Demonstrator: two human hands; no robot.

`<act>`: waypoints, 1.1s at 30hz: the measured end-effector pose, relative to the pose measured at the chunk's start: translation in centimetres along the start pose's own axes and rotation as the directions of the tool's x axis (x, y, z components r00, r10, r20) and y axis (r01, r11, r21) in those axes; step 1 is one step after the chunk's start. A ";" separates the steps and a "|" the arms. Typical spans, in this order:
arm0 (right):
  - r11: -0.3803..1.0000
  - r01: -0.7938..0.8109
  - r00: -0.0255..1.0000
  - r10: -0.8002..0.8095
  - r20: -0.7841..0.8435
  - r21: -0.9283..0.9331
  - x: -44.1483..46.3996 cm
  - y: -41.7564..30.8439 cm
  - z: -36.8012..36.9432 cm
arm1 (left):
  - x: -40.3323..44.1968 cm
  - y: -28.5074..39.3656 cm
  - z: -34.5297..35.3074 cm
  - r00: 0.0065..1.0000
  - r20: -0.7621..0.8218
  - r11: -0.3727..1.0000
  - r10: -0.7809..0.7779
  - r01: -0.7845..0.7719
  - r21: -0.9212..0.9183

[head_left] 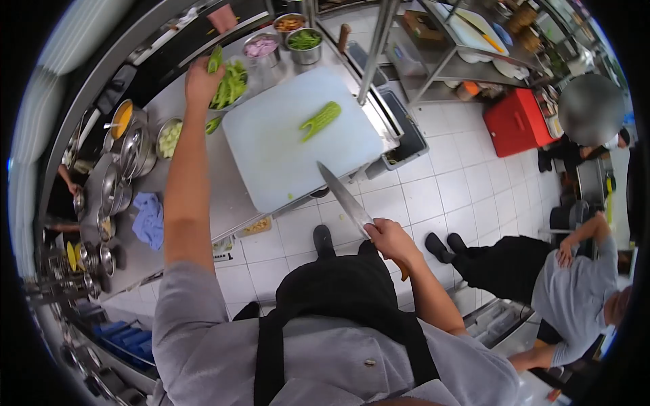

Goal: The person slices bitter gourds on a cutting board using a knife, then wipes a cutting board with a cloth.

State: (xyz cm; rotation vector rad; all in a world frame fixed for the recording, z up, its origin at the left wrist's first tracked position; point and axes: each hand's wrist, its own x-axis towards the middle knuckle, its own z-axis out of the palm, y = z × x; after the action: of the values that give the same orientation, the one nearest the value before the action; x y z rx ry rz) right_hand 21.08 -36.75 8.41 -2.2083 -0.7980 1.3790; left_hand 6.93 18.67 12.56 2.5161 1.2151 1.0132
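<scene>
A crumpled blue cloth (148, 220) lies near several metal bowls (108, 181); beyond them a pot (139, 116) holds something orange. Across the tiled floor (443, 152), a grey bin (413, 153) stands near a steel shelf (467, 68) bearing a white board (466, 28) with a yellow-handled blade (489, 40). Further right sits a red cooler (516, 125). A co-worker (569, 291) in grey and black stands nearby. Blue trays (128, 340) fill the lower left

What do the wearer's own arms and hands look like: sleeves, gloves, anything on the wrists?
The left hand and right hand are both ungloved. Short grey sleeves leave the forearms bare, and no watch or band shows at either wrist; rings are too small to tell. A black apron with black straps covers part of the grey shirt.
</scene>
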 end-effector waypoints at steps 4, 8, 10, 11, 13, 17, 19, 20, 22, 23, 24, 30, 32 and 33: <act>1.000 0.019 1.000 -0.019 -0.003 0.025 0.6 -0.1 0.5 | -1.7 -3.9 2.4 0.939 -0.334 0.906 0.082 0.069 0.417; 0.987 0.053 0.995 -0.040 -0.089 0.154 2.5 -1.0 -0.1 | -10.7 -0.9 6.2 0.980 0.201 0.983 0.013 0.024 -0.181; 0.969 0.134 0.971 -0.088 -0.221 0.205 5.0 -1.8 -0.8 | -16.1 5.1 7.1 0.951 0.308 0.925 0.011 0.108 -0.365; 0.957 0.189 0.950 -0.122 -0.286 0.220 6.8 -2.4 -1.1 | -18.0 7.9 7.1 0.940 0.338 0.920 0.056 0.083 -0.383; 0.932 0.261 0.913 -0.155 -0.376 0.250 11.1 -4.6 -1.6 | -19.6 10.9 8.2 0.923 0.372 0.914 0.095 0.067 -0.400; 0.896 0.375 0.861 -0.242 -0.446 0.238 17.3 -10.0 -2.4 | -20.4 12.0 11.2 0.952 0.297 0.918 0.076 0.050 -0.394; 0.905 0.344 0.874 -0.212 -0.437 0.249 19.3 -11.6 -2.4 | -20.4 11.7 11.8 0.947 0.310 0.910 0.085 0.053 -0.410; 0.916 0.313 0.883 -0.184 -0.432 0.251 19.9 -12.0 -2.4 | -20.5 11.6 12.1 0.937 0.338 0.925 0.091 0.046 -0.376; 0.927 0.301 0.884 -0.182 -0.430 0.225 21.1 -12.3 -2.4 | -20.5 11.6 12.0 0.924 0.369 0.939 0.097 0.038 -0.341; 0.937 0.290 0.884 -0.185 -0.430 0.193 21.4 -12.2 -2.3 | -20.5 11.6 12.0 0.925 0.370 0.926 0.085 0.063 -0.371; 0.936 0.290 0.884 -0.182 -0.430 0.198 21.6 -12.1 -2.3 | -20.5 11.5 12.0 0.926 0.370 0.912 0.075 0.087 -0.401; 0.956 0.247 0.921 -0.181 -0.344 0.158 21.4 -11.5 -3.0 | -19.9 11.5 11.8 0.912 0.402 0.918 0.084 0.086 -0.386; 0.953 0.271 0.933 -0.225 -0.281 0.137 20.5 -10.6 -2.7 | -19.8 11.7 11.5 0.911 0.403 0.922 0.086 0.080 -0.379; 0.953 0.271 0.933 -0.224 -0.283 0.139 19.8 -10.3 -2.5 | -19.7 11.7 11.4 0.912 0.401 0.926 0.086 0.076 -0.370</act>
State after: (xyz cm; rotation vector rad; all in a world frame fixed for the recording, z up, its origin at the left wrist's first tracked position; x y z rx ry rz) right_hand 27.65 -16.09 2.59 -2.0179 -0.7934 0.9693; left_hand 13.02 -2.15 -1.08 2.2642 0.7994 0.5949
